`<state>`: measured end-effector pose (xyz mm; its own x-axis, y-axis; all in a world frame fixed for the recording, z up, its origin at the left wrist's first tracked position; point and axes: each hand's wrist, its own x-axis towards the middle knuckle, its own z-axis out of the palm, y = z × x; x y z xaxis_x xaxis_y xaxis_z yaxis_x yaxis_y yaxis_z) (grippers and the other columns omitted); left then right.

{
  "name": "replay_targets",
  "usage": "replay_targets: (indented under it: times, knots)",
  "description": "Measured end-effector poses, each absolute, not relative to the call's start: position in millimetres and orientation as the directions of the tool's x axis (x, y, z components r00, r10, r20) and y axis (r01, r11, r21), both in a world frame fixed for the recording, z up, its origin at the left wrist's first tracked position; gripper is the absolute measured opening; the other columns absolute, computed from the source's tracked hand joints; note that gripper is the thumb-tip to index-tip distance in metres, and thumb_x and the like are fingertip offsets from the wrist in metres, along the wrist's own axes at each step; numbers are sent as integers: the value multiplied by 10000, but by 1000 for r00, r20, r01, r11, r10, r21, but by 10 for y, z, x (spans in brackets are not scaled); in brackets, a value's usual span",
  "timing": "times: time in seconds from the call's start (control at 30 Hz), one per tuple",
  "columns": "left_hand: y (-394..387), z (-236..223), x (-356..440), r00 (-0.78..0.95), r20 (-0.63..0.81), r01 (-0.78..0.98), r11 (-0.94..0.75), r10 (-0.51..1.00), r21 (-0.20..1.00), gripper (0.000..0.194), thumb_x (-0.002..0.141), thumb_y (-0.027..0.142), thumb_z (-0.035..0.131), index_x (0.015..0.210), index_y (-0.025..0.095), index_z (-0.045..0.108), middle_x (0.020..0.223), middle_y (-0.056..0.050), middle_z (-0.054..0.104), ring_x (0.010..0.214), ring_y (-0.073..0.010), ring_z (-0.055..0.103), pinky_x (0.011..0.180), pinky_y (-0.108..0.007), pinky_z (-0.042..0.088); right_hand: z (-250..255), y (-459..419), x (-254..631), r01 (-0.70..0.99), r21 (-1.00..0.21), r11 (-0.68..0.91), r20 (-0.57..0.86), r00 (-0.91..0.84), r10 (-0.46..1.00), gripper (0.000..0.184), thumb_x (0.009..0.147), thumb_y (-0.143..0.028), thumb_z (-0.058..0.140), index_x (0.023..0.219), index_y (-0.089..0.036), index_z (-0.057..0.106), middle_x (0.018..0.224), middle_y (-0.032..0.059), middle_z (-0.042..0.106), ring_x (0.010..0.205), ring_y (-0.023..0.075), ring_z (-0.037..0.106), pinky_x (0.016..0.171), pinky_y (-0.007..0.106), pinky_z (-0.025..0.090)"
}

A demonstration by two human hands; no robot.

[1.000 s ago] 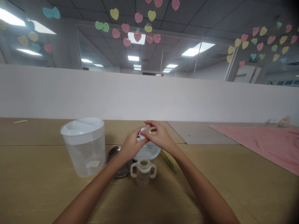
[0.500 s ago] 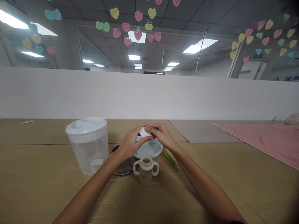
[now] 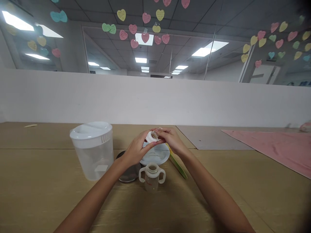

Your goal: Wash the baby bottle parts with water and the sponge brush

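My left hand (image 3: 137, 147) grips a white bottle collar (image 3: 151, 136), tilted so that its round opening shows. At the collar's right edge my right hand (image 3: 171, 138) pinches a small translucent piece (image 3: 159, 129), which looks like a silicone bottle nipple; fingers partly cover it. Below both hands a clear baby bottle (image 3: 152, 181) with two side handles stands upright, its mouth uncovered. Behind the bottle, partly under my hands, lies a pale shallow bowl (image 3: 156, 158).
A clear plastic bucket (image 3: 93, 161) with a white lid stands left. Beside the bottle sits a dark round lid or pan (image 3: 130, 174). A green and yellow long utensil (image 3: 178, 166) lies right of the bowl. Farther right is a pink cloth (image 3: 274, 145); a white wall (image 3: 155, 100) bounds the back.
The translucent piece has come away from the collar's opening toward the right, in my right hand. The collar has tilted so its opening shows more. The view has shifted slightly.
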<state>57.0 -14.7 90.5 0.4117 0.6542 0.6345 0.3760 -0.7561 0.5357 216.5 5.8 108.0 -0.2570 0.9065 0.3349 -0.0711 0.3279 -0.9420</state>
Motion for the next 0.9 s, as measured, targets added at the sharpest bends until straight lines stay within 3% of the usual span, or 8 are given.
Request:
replay_targets:
  times: [0.17, 0.33, 0.57, 0.9]
  knots:
    - [-23, 803, 547, 414, 658, 399, -775, 629, 490, 395, 860, 357, 428, 1230, 221, 416, 1212, -65, 514, 1101, -200, 467, 929, -326, 365, 1047, 108, 2174, -161, -967, 199, 240, -303, 922, 227, 723, -317, 619, 883, -168, 683, 878, 55, 656, 803, 157, 603, 659, 263, 532]
    - [52, 743, 518, 417, 648, 429, -767, 637, 477, 402, 859, 371, 427, 1231, 220, 411, 1147, -75, 527, 1034, -208, 488, 869, -344, 400, 1020, 161, 2180, -284, -958, 45, 155, -378, 913, 210, 787, -268, 553, 937, -162, 656, 938, 59, 641, 809, 136, 592, 657, 241, 522]
    - [35, 758, 511, 439, 628, 419, -765, 643, 490, 389, 858, 374, 425, 1217, 225, 418, 1125, -78, 523, 992, -210, 495, 785, -331, 440, 1030, 189, 2197, -355, -925, -138, 19, -404, 915, 179, 829, -229, 508, 954, -162, 618, 786, 26, 640, 674, 108, 612, 634, 244, 520]
    - [51, 745, 503, 455, 632, 404, -778, 627, 481, 401, 859, 365, 429, 1230, 216, 405, 1170, -85, 513, 1038, -219, 481, 804, -331, 434, 1015, 238, 2195, -411, -876, -252, -61, -425, 903, 147, 843, -227, 504, 939, -151, 584, 731, 20, 646, 651, 124, 636, 610, 253, 535]
